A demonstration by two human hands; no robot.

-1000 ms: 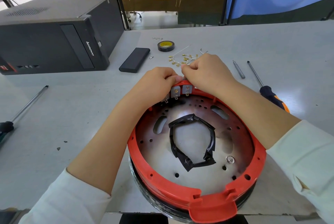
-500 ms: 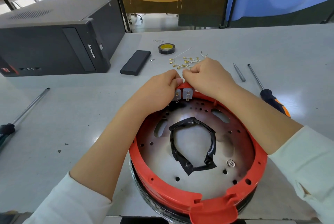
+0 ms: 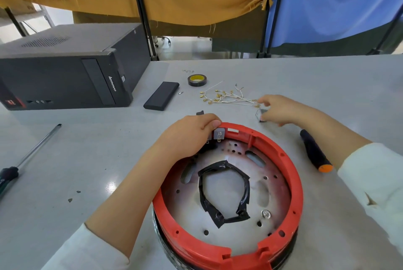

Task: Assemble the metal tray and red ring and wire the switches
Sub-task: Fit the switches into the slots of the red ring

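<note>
A red ring sits around a perforated metal tray near the table's front edge, with a loop of black tape in the tray's middle. My left hand grips the ring's far rim, fingers curled over it beside a grey switch mounted inside the rim. My right hand is off the ring, on the table to the right. Its fingers pinch a small dark switch. White wires with brass terminals lie just behind.
A black computer case stands at the back left, with a black slab and a tape roll nearby. One screwdriver lies right of the ring, another at the left. A small dark part lies behind my left hand.
My right hand left the ring's far rim and moved right to the table, where it now pinches a small switch. My left hand stayed on the rim.
</note>
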